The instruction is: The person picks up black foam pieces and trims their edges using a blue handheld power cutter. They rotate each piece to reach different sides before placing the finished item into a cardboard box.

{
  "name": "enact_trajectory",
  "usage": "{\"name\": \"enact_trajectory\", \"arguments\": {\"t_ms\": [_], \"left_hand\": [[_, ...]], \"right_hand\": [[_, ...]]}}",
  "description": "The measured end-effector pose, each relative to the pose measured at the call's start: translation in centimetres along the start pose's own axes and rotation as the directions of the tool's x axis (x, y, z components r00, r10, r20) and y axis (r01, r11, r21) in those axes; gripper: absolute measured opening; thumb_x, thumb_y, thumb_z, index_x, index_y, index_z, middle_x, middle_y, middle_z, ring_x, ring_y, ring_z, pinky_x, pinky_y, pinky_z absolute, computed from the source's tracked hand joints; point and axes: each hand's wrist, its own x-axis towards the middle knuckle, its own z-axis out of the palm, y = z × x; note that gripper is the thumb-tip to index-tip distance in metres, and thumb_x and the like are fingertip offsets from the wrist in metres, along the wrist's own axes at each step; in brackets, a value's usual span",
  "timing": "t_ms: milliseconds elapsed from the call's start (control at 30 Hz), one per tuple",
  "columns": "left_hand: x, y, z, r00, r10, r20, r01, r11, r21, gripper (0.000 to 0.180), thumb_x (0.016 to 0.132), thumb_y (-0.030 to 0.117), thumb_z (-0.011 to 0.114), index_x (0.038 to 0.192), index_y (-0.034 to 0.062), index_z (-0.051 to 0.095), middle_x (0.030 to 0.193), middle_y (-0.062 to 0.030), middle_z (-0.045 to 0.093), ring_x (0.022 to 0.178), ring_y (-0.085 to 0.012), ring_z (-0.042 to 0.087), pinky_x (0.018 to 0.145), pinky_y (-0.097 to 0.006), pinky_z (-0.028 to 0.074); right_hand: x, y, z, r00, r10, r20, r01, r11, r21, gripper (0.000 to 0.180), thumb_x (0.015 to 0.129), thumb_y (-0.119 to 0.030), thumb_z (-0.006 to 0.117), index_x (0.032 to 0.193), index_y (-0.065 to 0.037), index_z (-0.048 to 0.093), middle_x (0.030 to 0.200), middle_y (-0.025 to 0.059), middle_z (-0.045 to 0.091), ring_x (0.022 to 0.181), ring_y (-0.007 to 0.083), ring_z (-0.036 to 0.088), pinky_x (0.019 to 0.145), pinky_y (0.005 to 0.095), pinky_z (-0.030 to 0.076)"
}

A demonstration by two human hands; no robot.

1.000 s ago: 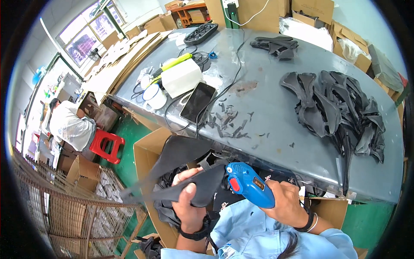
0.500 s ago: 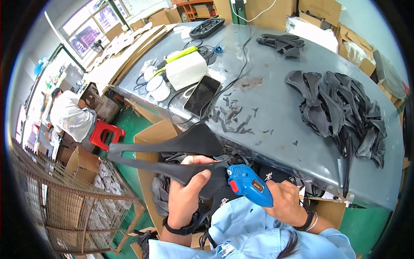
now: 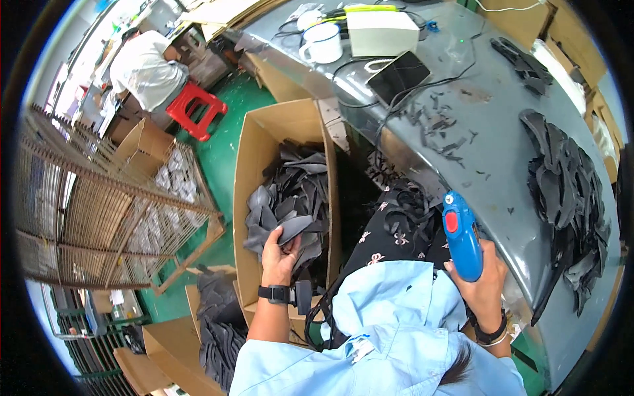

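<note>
My left hand is over an open cardboard box, its fingers closed on a curved dark grey flexible piece. Many similar grey and black pieces lie heaped in that box. On the right, my right hand grips a blue handheld electric tool with a red button, pointing away from me. The tool is above my lap, close to the table edge, and touches no piece. Its working tip is too small to make out.
The grey table bears dark scraps, a phone, a white mug, cables and piled black pieces. A second box of pieces, a wire rack and a person on a red stool are leftward.
My left hand has gone from the large forked black piece beside the tool down to the box, where it holds a curved piece. My right hand has moved right with the tool. The view has shifted.
</note>
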Motion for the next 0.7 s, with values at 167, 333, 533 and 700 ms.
{"name": "enact_trajectory", "arguments": {"t_ms": [167, 333, 533, 700], "left_hand": [[6.4, -1.9, -10.4, 0.995, 0.017, -0.102, -0.043, 0.965, -0.260, 0.015, 0.088, 0.012, 0.056, 0.095, -0.0024, 0.056, 0.106, -0.0204, 0.060, 0.095, -0.0330, 0.061, 0.088, -0.045, 0.052], [9.6, -5.2, -15.4, 0.917, -0.232, -0.324, 0.218, 0.973, -0.080, 0.031, 0.090, 0.004, 0.045, 0.120, -0.0015, 0.041, 0.124, -0.0271, 0.048, 0.112, -0.0406, 0.052, 0.092, -0.053, 0.047], [4.9, -3.0, -1.4, 0.949, -0.115, 0.295, -0.001, 0.931, 0.364, 0.038, 0.094, 0.024, 0.051, 0.125, 0.0043, 0.045, 0.125, -0.0164, 0.054, 0.111, -0.0305, 0.055, 0.096, -0.043, 0.044], [-6.9, -4.2, 15.1, 0.712, -0.245, 0.658, -0.136, 0.871, 0.471, 0.027, 0.095, 0.020, 0.047, 0.116, 0.0031, 0.050, 0.107, -0.0134, 0.062, 0.087, -0.0216, 0.066, 0.068, -0.031, 0.055]], "right_hand": [[0.3, -0.4, 0.9, 0.999, -0.022, 0.032, 0.020, 0.999, 0.045, 0.049, 0.065, -0.019, 0.081, 0.099, -0.002, 0.049, 0.071, 0.0153, 0.059, 0.061, 0.0328, 0.061, 0.055, 0.0367, 0.047], [0.3, -0.8, 1.0, 0.998, -0.014, 0.056, 0.012, 0.999, 0.030, 0.049, 0.065, -0.018, 0.081, 0.098, -0.002, 0.050, 0.071, 0.0153, 0.060, 0.062, 0.0326, 0.061, 0.056, 0.0365, 0.047], [-0.6, -0.3, -0.2, 0.999, 0.020, 0.043, -0.020, 1.000, -0.005, 0.048, 0.065, -0.025, 0.081, 0.098, -0.003, 0.053, 0.074, 0.0162, 0.062, 0.067, 0.0343, 0.063, 0.059, 0.0387, 0.048], [-0.7, 0.6, 0.0, 0.998, -0.063, -0.013, 0.064, 0.993, 0.102, 0.053, 0.060, -0.019, 0.081, 0.102, -0.001, 0.053, 0.073, 0.0151, 0.060, 0.062, 0.0323, 0.061, 0.056, 0.0390, 0.047]]}}
